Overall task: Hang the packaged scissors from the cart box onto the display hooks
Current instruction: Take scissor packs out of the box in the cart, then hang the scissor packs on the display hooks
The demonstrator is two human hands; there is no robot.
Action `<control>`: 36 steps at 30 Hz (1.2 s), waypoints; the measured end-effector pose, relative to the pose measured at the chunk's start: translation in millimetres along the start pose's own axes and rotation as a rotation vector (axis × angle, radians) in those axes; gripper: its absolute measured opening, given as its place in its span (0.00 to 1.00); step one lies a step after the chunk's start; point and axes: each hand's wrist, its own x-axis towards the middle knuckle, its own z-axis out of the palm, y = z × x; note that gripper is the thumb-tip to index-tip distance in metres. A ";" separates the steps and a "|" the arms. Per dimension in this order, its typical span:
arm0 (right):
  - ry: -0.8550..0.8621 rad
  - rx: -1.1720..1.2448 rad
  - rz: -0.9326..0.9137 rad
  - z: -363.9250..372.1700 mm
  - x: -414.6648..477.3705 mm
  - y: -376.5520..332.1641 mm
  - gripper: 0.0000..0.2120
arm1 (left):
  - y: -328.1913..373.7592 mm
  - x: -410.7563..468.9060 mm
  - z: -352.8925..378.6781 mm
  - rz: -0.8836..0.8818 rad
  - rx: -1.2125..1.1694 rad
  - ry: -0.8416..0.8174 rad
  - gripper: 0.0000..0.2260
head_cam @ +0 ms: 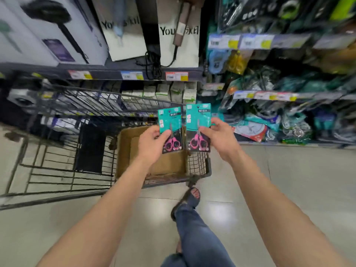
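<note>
In the head view, we hold one pack of scissors in each hand, both upright at the centre of the frame, above the cardboard box [134,157] that sits in the near corner of the wire cart [57,143]. Our left hand [152,145] pinches the left pack [169,122] low down, with the thumb laid across the front by the pink handles. Our right hand [219,137] pinches the right pack [197,118] the same way, thumb in front and fingers behind. So both grips are pressed onto card, and neither is spread. The packs stand side by side, inner edges very close; we cannot tell whether they touch.

The hanging display [273,112] fills the right of the frame, well apart from the packs and heavily blurred. We cannot pick out a bare hook or matching scissors there.

We judge the main risk to be the hang itself. With both grips low on the cards, the tops may flex, and the hang holes could miss a hook. With both hands full, we also have no hand free to steady a hook or part the crowded goods. A thin pinch may slip, dropping a pack into the box or onto the floor [289,180]. Our foot [189,197] is just beside the cart's corner and could catch it as we turn right.
</note>
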 end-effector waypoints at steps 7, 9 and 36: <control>0.121 -0.102 -0.187 -57.2 -99.8 -57.7 0.06 | 79.1 -85.3 -8.3 0.215 -0.054 0.035 0.06; 0.155 -0.107 -0.233 -82.3 -124.8 -77.3 0.06 | 107.4 -103.1 -1.4 0.275 -0.041 0.008 0.08; 0.429 -0.190 -0.497 -571.9 -227.9 -232.8 0.07 | 452.5 -279.1 360.8 0.669 -0.124 -0.130 0.06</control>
